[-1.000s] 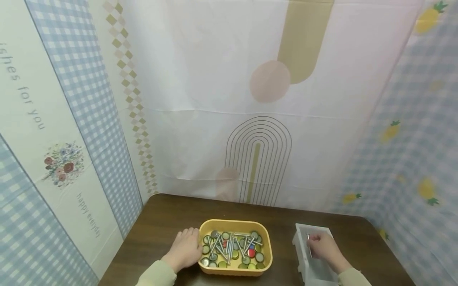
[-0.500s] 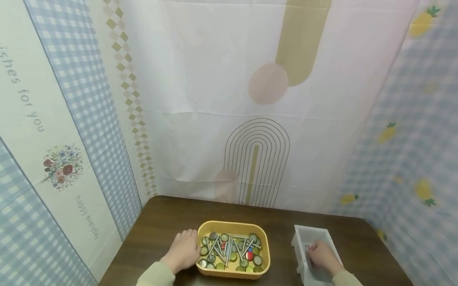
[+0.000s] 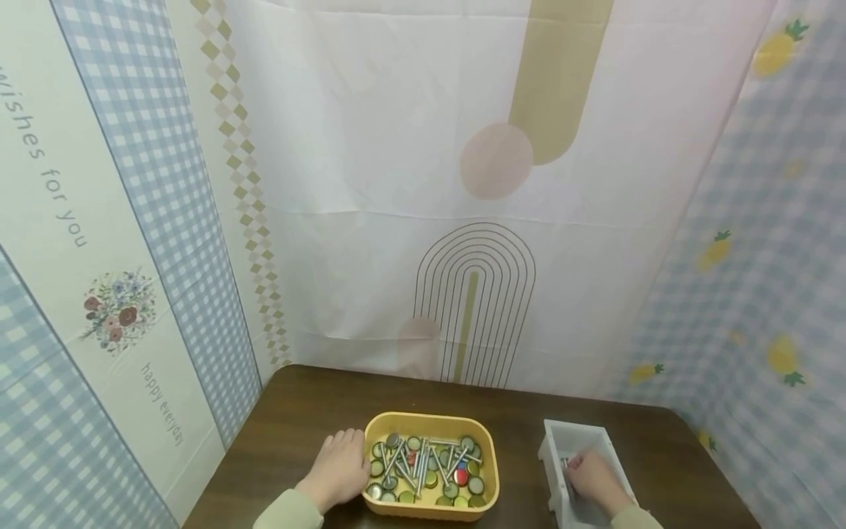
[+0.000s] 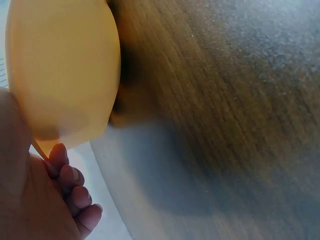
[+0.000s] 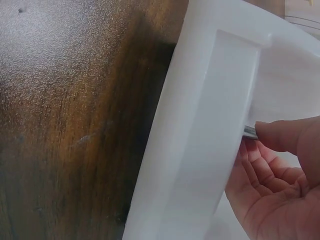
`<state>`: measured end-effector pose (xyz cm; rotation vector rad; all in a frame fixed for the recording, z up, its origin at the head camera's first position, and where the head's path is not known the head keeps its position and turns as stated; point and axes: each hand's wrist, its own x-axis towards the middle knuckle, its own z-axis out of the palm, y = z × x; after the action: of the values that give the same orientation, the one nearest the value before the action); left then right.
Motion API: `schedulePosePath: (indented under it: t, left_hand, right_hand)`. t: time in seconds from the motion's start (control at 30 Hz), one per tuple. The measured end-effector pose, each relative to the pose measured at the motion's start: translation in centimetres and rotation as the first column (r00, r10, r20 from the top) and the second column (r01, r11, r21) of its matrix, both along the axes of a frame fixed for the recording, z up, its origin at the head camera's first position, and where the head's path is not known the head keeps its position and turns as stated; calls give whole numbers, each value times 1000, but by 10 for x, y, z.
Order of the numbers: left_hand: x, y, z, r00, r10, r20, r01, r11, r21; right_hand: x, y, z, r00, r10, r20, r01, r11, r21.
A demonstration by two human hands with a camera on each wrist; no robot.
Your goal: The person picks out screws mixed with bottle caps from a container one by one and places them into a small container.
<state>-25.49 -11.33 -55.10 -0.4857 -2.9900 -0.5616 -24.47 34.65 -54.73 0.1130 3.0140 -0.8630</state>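
Observation:
The yellow bin point(image 3: 429, 512) holds several bottle caps point(image 3: 476, 485) and several long silver nails point(image 3: 421, 466) in a mixed heap. My left hand point(image 3: 339, 469) rests against the bin's left side; the left wrist view shows its fingertips point(image 4: 80, 197) loosely bent by a corner of the bin. On the right, my right hand point(image 3: 593, 476) is down inside the white container point(image 3: 555, 459), by its left wall. Its thumb and fingers pinch a silver nail point(image 3: 565, 463), of which only the end shows; in the right wrist view the container's wall hides the rest.
The brown table point(image 3: 311, 397) carries both containers, with a gap between them. A printed white cloth point(image 3: 357, 279) hangs behind the table, and checked blue cloths point(image 3: 727, 308) hang at the sides.
My right hand has lowered into the white container, with the nail now mostly out of sight. The left hand stays at the yellow bin. The head view has shifted slightly.

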Motion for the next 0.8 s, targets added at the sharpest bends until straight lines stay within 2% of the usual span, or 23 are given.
schedulePosePath:
  t: [0.23,0.37,0.57,0.8]
  left_hand:
    - [2,1,-1,1000,7,-30,-7,1000,-7]
    - [2,0,-1,999,16,-32,-17,1000,-11]
    - [3,0,3,1000,5,-14,-5,1000,-12]
    - [2,0,1,1000,-2,-18,2,1000,-11]
  right_hand:
    - [-1,2,4,999,-23,35,23,1000,-16]
    - [-1,-1,12,998,-39,54,42,998,-44]
    - [-2,-7,32,994,-76,78,84,991,-107]
    - [-6,-18,61,994,-73,84,84,986,-144]
